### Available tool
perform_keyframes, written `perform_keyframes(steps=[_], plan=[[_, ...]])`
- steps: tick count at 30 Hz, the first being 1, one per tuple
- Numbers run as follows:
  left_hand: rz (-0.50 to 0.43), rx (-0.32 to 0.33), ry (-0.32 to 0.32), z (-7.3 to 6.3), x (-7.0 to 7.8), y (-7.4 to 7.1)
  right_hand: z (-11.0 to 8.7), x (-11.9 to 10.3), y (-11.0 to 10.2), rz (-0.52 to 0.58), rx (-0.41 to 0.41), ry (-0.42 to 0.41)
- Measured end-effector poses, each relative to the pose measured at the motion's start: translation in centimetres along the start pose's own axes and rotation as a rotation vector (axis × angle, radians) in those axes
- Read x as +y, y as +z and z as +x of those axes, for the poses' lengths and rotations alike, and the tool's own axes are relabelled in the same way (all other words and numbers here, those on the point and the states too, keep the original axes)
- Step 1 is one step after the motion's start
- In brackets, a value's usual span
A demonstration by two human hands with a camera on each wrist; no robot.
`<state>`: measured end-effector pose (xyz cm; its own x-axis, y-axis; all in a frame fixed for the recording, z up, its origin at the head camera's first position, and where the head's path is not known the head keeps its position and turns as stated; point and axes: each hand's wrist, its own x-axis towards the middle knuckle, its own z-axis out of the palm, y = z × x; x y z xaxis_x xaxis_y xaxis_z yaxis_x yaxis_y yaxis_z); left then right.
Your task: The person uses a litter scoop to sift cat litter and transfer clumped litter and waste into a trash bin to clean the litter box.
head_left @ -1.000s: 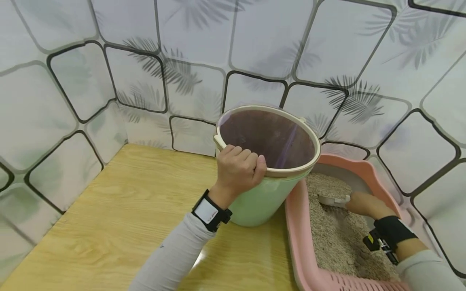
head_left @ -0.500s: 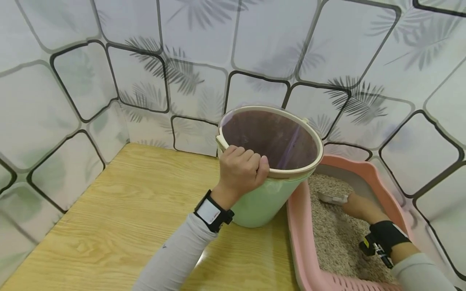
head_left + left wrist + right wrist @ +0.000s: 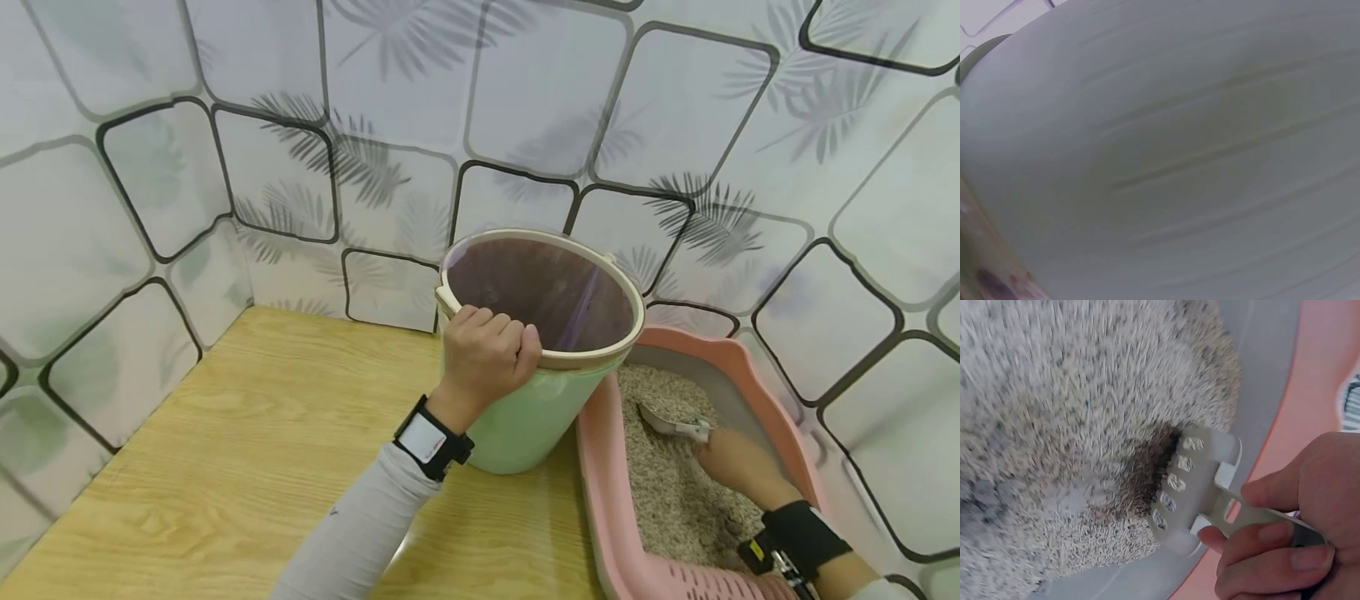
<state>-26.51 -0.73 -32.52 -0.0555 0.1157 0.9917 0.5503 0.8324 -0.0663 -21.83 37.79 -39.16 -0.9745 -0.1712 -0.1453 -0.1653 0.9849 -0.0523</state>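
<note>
My left hand (image 3: 483, 358) grips the cream rim of a light green trash bin (image 3: 517, 429), lined with a dark purplish bag. Its ribbed wall fills most of the left wrist view, where the hand is hardly seen. Inside the pink litter box (image 3: 603, 475), my right hand (image 3: 738, 467) holds a pale slotted litter scoop (image 3: 1204, 487) by the handle. Thumb and curled fingers wrap the handle in the right wrist view. The scoop's front edge touches the pellet litter (image 3: 1054, 394), beside a darker brown patch (image 3: 1147, 465).
The bin stands on a wood-grain tabletop (image 3: 285, 433), right against the box's left side. Patterned wall covering (image 3: 390, 192) rises behind and on both sides. A grey clump (image 3: 985, 500) lies in the litter. The box's near edge (image 3: 690, 579) is perforated.
The scoop and right hand have shifted slightly within the litter, and the scoop has turned a little. The left hand keeps its hold on the bin rim. The head view has swung slightly.
</note>
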Motion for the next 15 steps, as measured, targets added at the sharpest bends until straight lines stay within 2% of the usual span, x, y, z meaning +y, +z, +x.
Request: perform_keyframes(steps=[2, 3, 6, 15], plan=[[-0.002, -0.005, 0.002, -0.1, 0.0, 0.0, -1.1, -0.2, 0.0, 0.042, -0.015, 0.036], [-0.002, -0.005, 0.002, -0.1, -0.1, 0.1, -1.5, -0.3, -0.2, 0.125, -0.016, 0.110], [0.001, -0.003, 0.003, -0.1, -0.1, 0.1, -2.7, -0.7, -0.7, 0.154, -0.022, 0.192], [0.003, 0.018, 0.008, -0.3, 0.0, 0.2, -6.7, -2.9, -1.3, 0.194, 0.145, 0.354]])
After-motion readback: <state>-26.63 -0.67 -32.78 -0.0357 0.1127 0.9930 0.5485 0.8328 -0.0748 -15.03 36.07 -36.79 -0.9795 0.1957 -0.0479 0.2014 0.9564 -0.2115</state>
